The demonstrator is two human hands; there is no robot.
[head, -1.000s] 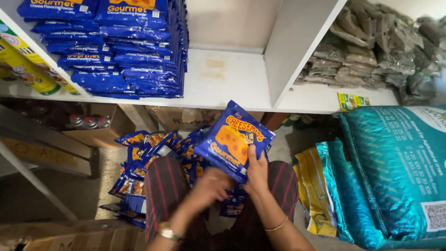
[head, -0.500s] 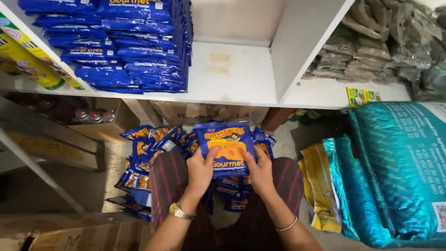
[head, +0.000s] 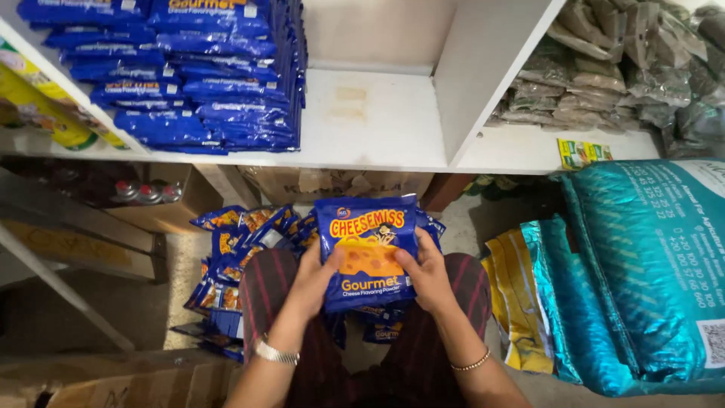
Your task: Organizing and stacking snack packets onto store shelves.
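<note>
Head view. We see the left hand [head: 316, 281] and the right hand [head: 427, 273] holding between them one blue snack packet [head: 368, 249] with a yellow cheese picture on its front. The packet is upright, its face turned toward the camera, above the lap and in front of the shelf. Each hand grips one side edge, thumb on the front and fingers curled behind; both hands are closed on the packet. The left wrist bears a metal wristwatch [head: 276, 352]; the right wrist bears a thin bracelet [head: 473, 364].

Beneath and behind the held packet, we see a loose heap of like packets [head: 240, 249] lying on the floor and partly across the striped trousers [head: 260, 291]. On the white shelf [head: 377, 121] above, at the left, stands a tall stack of blue packets [head: 196, 75], lying flat one on another; the shelf bay beside the stack is bare. To the right of the shelf's upright divider lie clear bags of dried greenish goods [head: 604, 75]. At the right, on the floor, large teal sacks [head: 642, 264] lean together, with a yellow sack [head: 517, 302] just beside them. A cardboard box [head: 162, 200] sits under the shelf at the left.
</note>
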